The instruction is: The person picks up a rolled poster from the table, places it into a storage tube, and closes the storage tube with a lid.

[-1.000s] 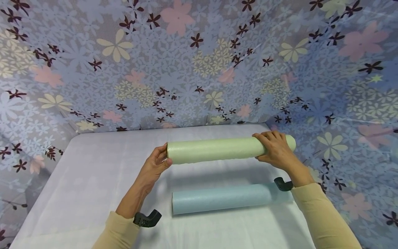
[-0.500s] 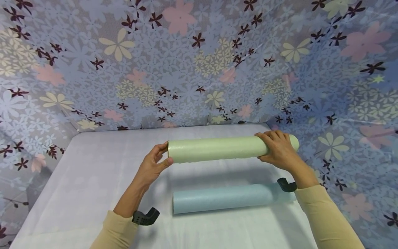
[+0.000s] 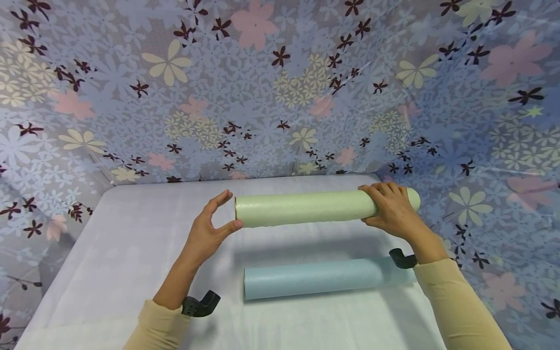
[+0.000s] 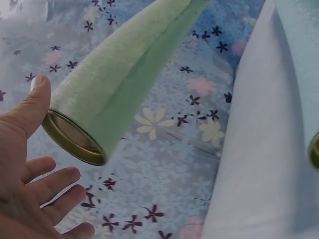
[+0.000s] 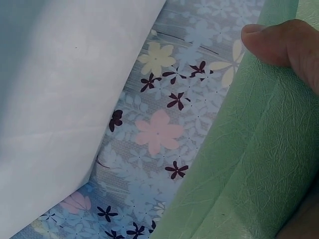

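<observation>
A long pale green tube (image 3: pixel 302 209) with a gold-coloured rim on its left end is held up over the white-covered table. My right hand (image 3: pixel 389 209) grips it near the right end, its thumb on the textured green surface (image 5: pixel 249 149) in the right wrist view. At the left end my left hand (image 3: pixel 205 233) is spread, the thumb tip at the rim and the other fingers straight and off the tube. In the left wrist view those fingers (image 4: pixel 55 184) stand apart below the gold rim (image 4: pixel 75 144). A light blue tube (image 3: pixel 315 278) lies on the table, nearer me.
The table with a white cover (image 3: pixel 131 253) stretches out below the hands. Floral curtain cloth (image 3: pixel 262 97) hangs behind it and along both sides. Black camera mounts (image 3: pixel 201 305) are strapped to both wrists.
My left hand's fingers have straightened and come off the green tube's left end, and the hand has shifted slightly left. The right hand keeps its grip; the blue tube lies still.
</observation>
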